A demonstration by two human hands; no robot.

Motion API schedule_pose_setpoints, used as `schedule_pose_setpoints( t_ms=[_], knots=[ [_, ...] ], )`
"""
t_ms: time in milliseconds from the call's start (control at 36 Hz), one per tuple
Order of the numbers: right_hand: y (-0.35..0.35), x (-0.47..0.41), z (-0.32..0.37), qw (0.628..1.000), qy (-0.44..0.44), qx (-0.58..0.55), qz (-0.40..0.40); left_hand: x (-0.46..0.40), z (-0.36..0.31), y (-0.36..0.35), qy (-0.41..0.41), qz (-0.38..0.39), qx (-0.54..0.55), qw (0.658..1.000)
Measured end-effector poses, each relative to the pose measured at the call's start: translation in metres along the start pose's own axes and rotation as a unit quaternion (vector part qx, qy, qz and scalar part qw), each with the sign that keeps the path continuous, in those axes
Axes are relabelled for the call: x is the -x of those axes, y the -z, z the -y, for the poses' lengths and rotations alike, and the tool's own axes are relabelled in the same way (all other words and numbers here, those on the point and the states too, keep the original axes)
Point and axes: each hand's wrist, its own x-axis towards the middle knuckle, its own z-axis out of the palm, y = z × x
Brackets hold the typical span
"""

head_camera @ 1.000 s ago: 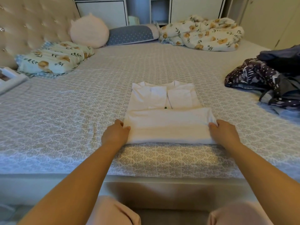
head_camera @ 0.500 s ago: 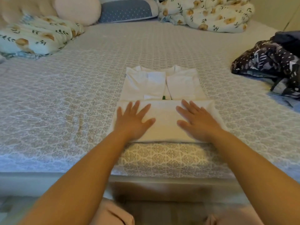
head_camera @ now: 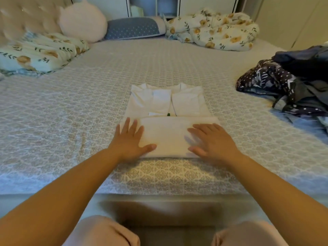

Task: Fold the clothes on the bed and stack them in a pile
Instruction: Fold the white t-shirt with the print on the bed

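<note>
We judged the shirt (head_camera: 168,110) to be light, soft and limp, with no stiffness of its own; it would sag and lose its folds if lifted by one edge. The safest hold, in our view, was at the two near corners of the folded band, at about 7 and 5 o'clock of the bundle, or with flat palms slid under both sides so the layers travelled together. The cotton looked unlikely to slip on the patterned bed (head_camera: 71,121).

The shirt lay at the middle of the bed's near half, white or cream, its sleeves tucked in to form a neat rectangle, collar toward 12 o'clock, with its lower part turned up as a smooth band across the near half. A small dark tag showed at the band's far edge.

Our left hand (head_camera: 130,141) lay flat, fingers spread, on the band's left end; our right hand (head_camera: 211,139) pressed likewise on its right end, pinching nothing.

A heap of dark clothes (head_camera: 291,86) waited at 2 o'clock, well apart.
</note>
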Motion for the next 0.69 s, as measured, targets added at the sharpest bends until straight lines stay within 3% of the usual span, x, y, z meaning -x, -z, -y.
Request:
schedule_pose_setpoints(
  t_ms=[83,139,278,361,500,583,694],
  knots=[
    [-0.008,0.007,0.013,0.998,0.050,0.016,0.033,0.018,-0.014,-0.007,-0.125,0.023,0.027,0.992],
    [-0.010,0.009,0.009,0.999,0.026,0.014,0.045,0.026,-0.014,-0.013,-0.139,-0.004,0.009,0.990],
    [-0.005,0.018,-0.015,0.990,-0.109,-0.014,0.088,0.040,0.016,-0.021,-0.052,-0.072,0.060,0.994],
    [0.008,0.020,-0.026,0.981,-0.162,-0.039,0.102,0.042,0.029,-0.012,0.003,-0.067,0.073,0.995],
    [0.031,0.012,-0.027,0.973,-0.204,-0.041,0.103,0.040,0.022,0.031,0.003,-0.037,0.049,0.998],
    [0.051,0.009,-0.025,0.959,-0.214,-0.033,0.184,0.046,0.019,0.064,-0.020,0.017,0.010,1.000],
    [0.079,0.015,-0.033,0.920,-0.212,-0.069,0.322,0.059,0.019,0.101,-0.043,0.179,0.029,0.982]
  ],
)
